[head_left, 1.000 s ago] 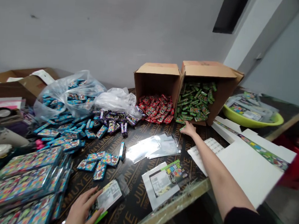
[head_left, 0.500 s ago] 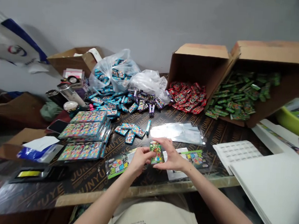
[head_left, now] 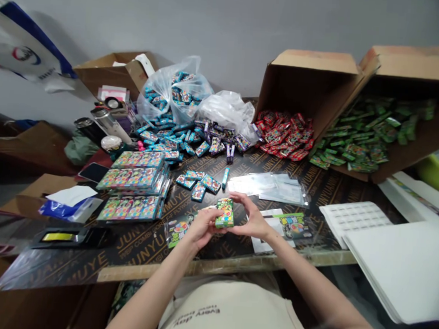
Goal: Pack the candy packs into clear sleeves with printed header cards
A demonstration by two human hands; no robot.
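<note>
My left hand [head_left: 199,229] and my right hand [head_left: 251,218] meet over the near middle of the dark table [head_left: 146,249]. Both pinch a small green packet [head_left: 224,213], held upright between their fingertips. Under the hands lie a printed pouch [head_left: 178,230] and a white card with a green label [head_left: 289,224]. A few loose blue packets [head_left: 199,182] sit just beyond the hands, next to a sheaf of clear bags [head_left: 274,187].
Tipped cardboard boxes at the back spill red packets [head_left: 284,136] and green packets [head_left: 360,142]. Plastic bags hold blue packets [head_left: 171,98]. Stacked colourful packs [head_left: 135,183] lie left. White sheets [head_left: 404,262] lie right. A cloth bag [head_left: 231,313] is on my lap.
A second ago my right hand reached to the green box and my left lay on a pouch. Since then both hands came together on a green packet; the view shifted slightly.
</note>
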